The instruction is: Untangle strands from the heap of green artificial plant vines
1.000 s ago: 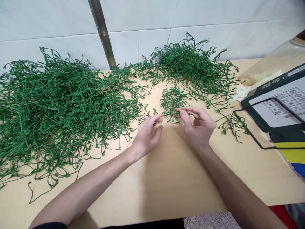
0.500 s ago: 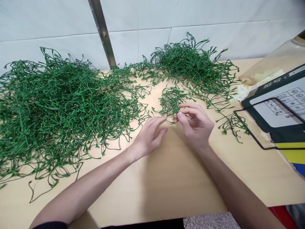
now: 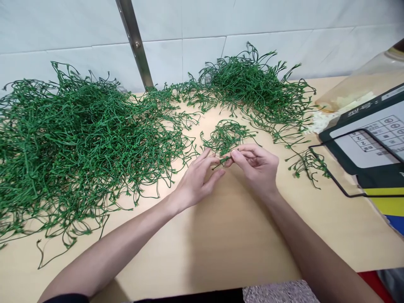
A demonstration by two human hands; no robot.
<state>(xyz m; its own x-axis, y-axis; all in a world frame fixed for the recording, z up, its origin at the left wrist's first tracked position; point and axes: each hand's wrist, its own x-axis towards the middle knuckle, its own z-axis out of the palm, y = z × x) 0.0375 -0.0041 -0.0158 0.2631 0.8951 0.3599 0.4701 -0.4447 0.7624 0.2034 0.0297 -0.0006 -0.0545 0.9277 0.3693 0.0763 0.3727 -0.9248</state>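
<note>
Pinching a thin green stem [image 3: 221, 161] between them, both sets of fingers meet at mid-bench. Right hand [image 3: 257, 168]: thumb and forefinger closed on the stem's near end, other fingers curled loosely behind. Left hand [image 3: 197, 181]: fingertips nearly shut, touching the same stem from the opposite side; firm grip or mere touch, cannot tell. The stem belongs to a small clump [image 3: 225, 136] of green plastic sprigs lying just beyond the fingertips, apart from the rest.

Outward: a large heap [image 3: 72, 139] of tangled sprigs covers the left of the bench [image 3: 221, 235]; a second, smaller heap [image 3: 255, 90] sits at the back right against the tiled wall [image 3: 268, 21]. A few stray sprigs [image 3: 307, 166] lie right of the hands. A metal bar [image 3: 135, 44] slants up the wall. At far right, a dark printed card [image 3: 372, 134] and a clear bag [image 3: 353, 94].

Progress, by judgement: early going. One stem in hand, a small clump separated, both heaps look barely dented.
</note>
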